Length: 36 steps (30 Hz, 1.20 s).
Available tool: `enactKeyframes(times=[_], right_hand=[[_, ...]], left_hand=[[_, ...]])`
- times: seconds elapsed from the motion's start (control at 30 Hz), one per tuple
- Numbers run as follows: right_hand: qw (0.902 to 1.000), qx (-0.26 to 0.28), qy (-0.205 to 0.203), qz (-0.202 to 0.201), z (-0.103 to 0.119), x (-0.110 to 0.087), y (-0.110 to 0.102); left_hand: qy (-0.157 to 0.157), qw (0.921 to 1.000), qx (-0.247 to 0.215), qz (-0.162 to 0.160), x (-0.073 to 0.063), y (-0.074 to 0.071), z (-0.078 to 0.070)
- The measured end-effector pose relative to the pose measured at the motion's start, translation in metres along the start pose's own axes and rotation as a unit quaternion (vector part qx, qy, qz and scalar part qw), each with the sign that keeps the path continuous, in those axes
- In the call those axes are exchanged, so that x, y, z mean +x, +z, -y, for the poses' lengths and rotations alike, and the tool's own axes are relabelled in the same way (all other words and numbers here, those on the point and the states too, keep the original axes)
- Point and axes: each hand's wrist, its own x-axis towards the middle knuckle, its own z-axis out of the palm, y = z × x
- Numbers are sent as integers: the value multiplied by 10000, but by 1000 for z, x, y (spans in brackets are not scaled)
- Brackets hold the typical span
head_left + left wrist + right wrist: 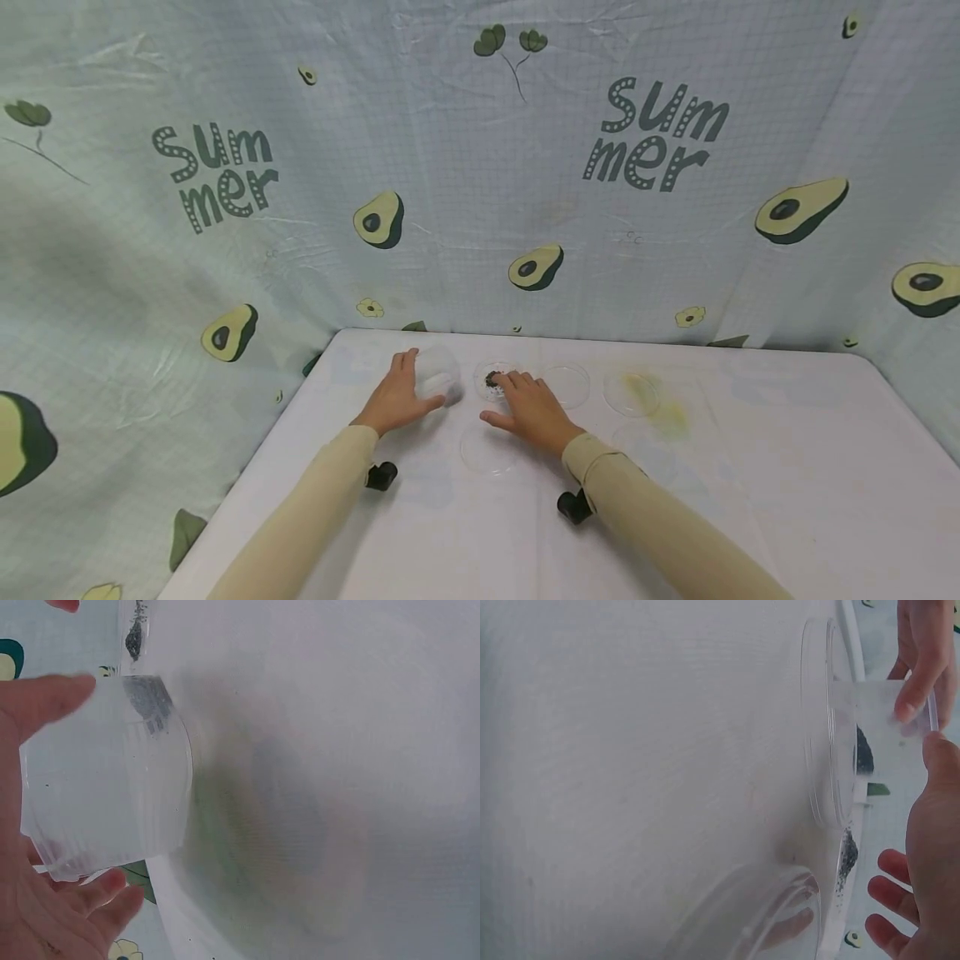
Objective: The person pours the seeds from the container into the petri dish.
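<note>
My left hand [399, 396] grips a clear plastic tub [105, 772], with the thumb on one side and the fingers on the other. Dark grains [148, 701] lie in one corner of the tub, which looks tilted. To its right, a clear shallow dish [480, 392] on the table holds a small heap of black grains [491, 380]. My right hand [536, 410] is spread just beside and over this dish. Its fingers [891, 892] are loosely bent and hold nothing. In the right wrist view its thumb overlaps the tub's rim; whether they touch I cannot tell.
More clear round dishes stand on the white-covered table [787, 483]: one dish [567, 387] beyond the right hand, another dish [632, 393] further right, and a dish [487, 450] nearer the body. A printed avocado curtain [450, 167] hangs behind the table's far edge.
</note>
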Motion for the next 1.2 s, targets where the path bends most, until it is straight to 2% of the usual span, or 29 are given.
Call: enactKeyframes(times=[0.13, 0.27, 0.4, 0.57, 0.83, 1.03, 1.2], right_hand=[[9999, 109, -83, 15, 1, -2, 0], [9997, 205, -151, 46, 2, -4, 0], [9988, 359, -302, 111, 2, -7, 0], [9964, 545, -514, 396, 2, -12, -2], [9934, 566, -673, 739, 4, -17, -7], [9919, 485, -850, 812, 4, -20, -8], [9911, 451, -910, 859, 3, -21, -7]], left_hand=[[250, 9987, 360, -247, 2, 0, -1], [628, 9935, 738, -604, 4, 1, -4], [990, 9880, 838, -843, 6, 0, -8], [1270, 9831, 931, -938, 9, 0, -12], [1292, 9841, 890, -830, 13, 2, -16], [1267, 9848, 890, -787, 15, 4, -18], [1248, 9844, 884, -870, 17, 9, -17]])
